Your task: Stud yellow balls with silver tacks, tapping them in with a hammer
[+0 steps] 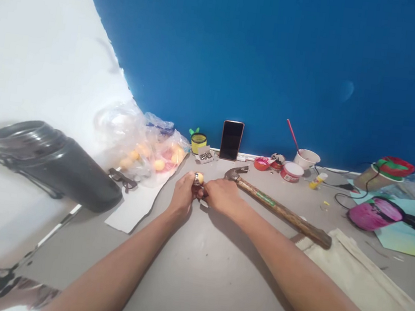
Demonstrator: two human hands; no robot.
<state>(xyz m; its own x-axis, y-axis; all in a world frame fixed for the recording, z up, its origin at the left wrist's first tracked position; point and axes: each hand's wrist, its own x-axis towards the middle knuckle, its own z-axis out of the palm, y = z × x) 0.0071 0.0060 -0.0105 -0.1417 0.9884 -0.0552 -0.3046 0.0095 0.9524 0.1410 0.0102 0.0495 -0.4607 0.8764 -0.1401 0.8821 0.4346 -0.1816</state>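
Observation:
At the middle of the table, my left hand (pixel 183 191) is closed around a small yellow ball (pixel 200 178) with a dark, silvery band of small bits on it. My right hand (pixel 223 196) is close beside it, fingers curled. Something dark shows by the right thumb, too small to name. A claw hammer (pixel 273 203) with a worn wooden handle lies just right of my right hand. Behind my hands stands a small open box (pixel 205 155) of shiny little metal pieces. To the left, a clear plastic bag (pixel 151 156) holds several yellow and orange balls.
A large dark flask (pixel 67 169) stands at the left, near dark eyeglasses (pixel 124 180) and white paper (pixel 131 212). A phone (pixel 231 140) leans on the blue wall. Paint pots (pixel 291 172), a white cup (pixel 306 159), a pink cup (pixel 375 214) and beige cloth (pixel 358 277) are at right.

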